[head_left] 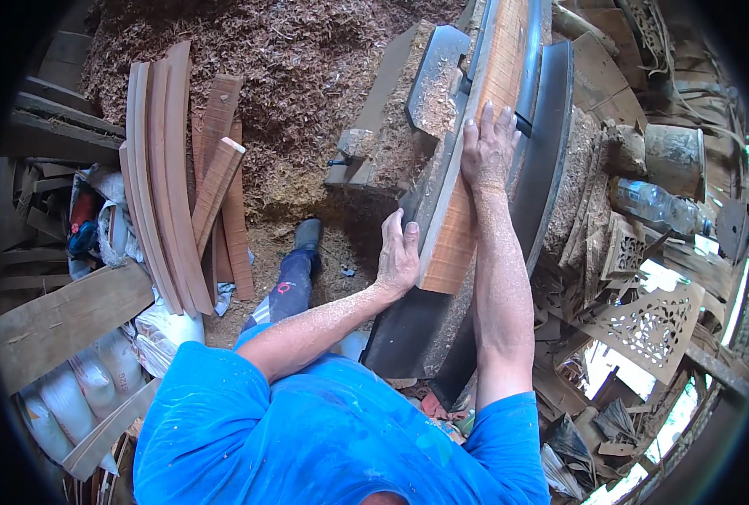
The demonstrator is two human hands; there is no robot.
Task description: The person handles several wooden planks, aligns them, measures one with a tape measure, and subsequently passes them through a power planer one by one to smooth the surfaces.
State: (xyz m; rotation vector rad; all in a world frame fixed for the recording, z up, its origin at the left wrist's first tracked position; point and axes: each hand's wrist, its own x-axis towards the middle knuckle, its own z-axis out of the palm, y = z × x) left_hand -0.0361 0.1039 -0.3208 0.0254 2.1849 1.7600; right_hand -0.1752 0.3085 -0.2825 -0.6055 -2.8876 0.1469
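Note:
A reddish-brown wooden board [447,257] lies lengthwise on a long, dark metal machine bed [406,330] that looks like a jointer's. My right hand [489,150] rests on top of the board, its fingers stretched out toward the far end. Lower down, my left hand [398,259] touches the board's left side close to its near end, with fingers extended and pointing away from me. Neither hand wraps around the wood. Sawdust coats both forearms. Along the right of the board runs a dark curved metal rail [554,126].
Several curved wooden strips [166,168] lean at the left beside short planks [220,181]. Wood shavings [248,101] are heaped beyond. White sacks [97,379] lie lower left. At the right are a plastic bottle [656,204], a dusty bucket [676,156] and a fretwork panel [654,330].

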